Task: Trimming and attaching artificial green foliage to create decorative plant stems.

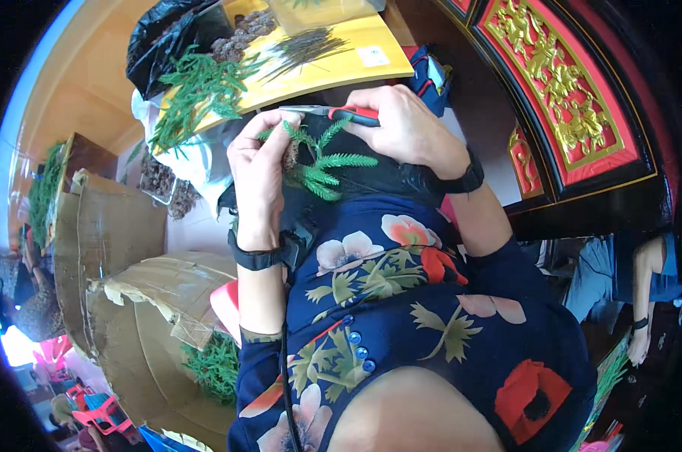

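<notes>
My left hand [256,162] pinches an artificial pine sprig [341,160] at its base, above my lap. A brown pine cone [289,155] shows beside the fingers, partly covered by them. In my right hand [412,129] is a pair of long-nose pliers [356,115] with red and black handles. Its metal jaws reach left to my left fingertips; what lies between them is too small to make out. Just beyond, on a yellow table [367,69], lie a heap of green sprigs [205,87] and a bundle of thin dark wires [307,51].
More brown cones [243,34] and a black plastic bag [149,64] are at the table's far left. Left of me stands an open cardboard box [141,339] with green sprigs inside. A red and gold carved panel [574,143] rises at right; another person's arm [642,294] is behind it.
</notes>
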Demonstrator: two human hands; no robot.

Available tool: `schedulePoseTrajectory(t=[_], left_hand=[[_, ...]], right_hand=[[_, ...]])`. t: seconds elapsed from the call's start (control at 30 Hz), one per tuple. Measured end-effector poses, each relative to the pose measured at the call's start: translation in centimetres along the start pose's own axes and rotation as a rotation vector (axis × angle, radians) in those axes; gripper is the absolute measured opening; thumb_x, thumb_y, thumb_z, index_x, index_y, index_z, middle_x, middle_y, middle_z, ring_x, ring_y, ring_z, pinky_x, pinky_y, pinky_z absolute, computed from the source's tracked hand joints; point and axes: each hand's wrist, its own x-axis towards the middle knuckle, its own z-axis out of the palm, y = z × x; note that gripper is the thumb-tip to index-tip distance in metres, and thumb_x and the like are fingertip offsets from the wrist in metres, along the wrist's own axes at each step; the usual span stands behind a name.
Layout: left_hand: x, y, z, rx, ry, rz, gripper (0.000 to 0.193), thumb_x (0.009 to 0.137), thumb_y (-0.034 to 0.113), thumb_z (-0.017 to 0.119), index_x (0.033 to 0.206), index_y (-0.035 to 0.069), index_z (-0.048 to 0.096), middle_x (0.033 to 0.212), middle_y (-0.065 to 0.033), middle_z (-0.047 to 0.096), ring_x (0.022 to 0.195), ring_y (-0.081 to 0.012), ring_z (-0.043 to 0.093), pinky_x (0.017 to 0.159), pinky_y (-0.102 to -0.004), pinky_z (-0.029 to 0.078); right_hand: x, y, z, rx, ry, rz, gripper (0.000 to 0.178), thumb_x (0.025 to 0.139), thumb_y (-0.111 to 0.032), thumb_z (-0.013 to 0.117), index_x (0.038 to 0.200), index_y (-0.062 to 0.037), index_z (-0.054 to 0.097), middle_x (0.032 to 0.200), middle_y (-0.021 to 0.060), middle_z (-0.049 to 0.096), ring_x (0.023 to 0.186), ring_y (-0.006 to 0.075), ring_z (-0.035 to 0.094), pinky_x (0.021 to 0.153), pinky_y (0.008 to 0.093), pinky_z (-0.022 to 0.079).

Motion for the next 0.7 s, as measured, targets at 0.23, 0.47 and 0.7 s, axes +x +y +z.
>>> schedulePoseTrajectory(t=[0.23,0.47,0.7], left_hand=[[0.2,0.6,0.4,-0.163,0.022,0.007,0.013,0.083,0.008,0.061,0.093,0.001,0.065,0.087,-0.003,0.066,0.076,-0.0048,0.054,0.068,-0.0186,0.041],[0.2,0.5,0.0,-0.165,-0.018,-0.016,0.012,0.084,0.008,0.061,0.092,0.001,0.065,0.086,-0.0031,0.066,0.075,-0.0048,0.055,0.067,-0.0181,0.041],[-0.2,0.7,0.3,-0.058,0.013,-0.008,0.01,0.085,0.01,0.06,0.091,0.003,0.065,0.087,-0.0019,0.066,0.071,-0.0039,0.054,0.063,-0.0172,0.041]], right_hand=[[0.1,0.9,0.1,0.108,-0.035,0.003,0.022,0.082,-0.017,0.062,0.097,-0.0013,0.06,0.08,0.0156,0.062,0.075,0.0292,0.061,0.069,0.0355,0.046],[0.4,0.8,0.6,0.038,0.013,-0.132,0.019,0.081,-0.015,0.061,0.095,-0.0022,0.058,0.083,0.0158,0.062,0.077,0.0314,0.06,0.071,0.0356,0.047],[0.0,-1.0,-1.3,-0.002,-0.053,-0.008,0.017,0.078,-0.011,0.063,0.09,-0.0013,0.059,0.08,0.0169,0.061,0.075,0.0334,0.059,0.068,0.0338,0.046]])
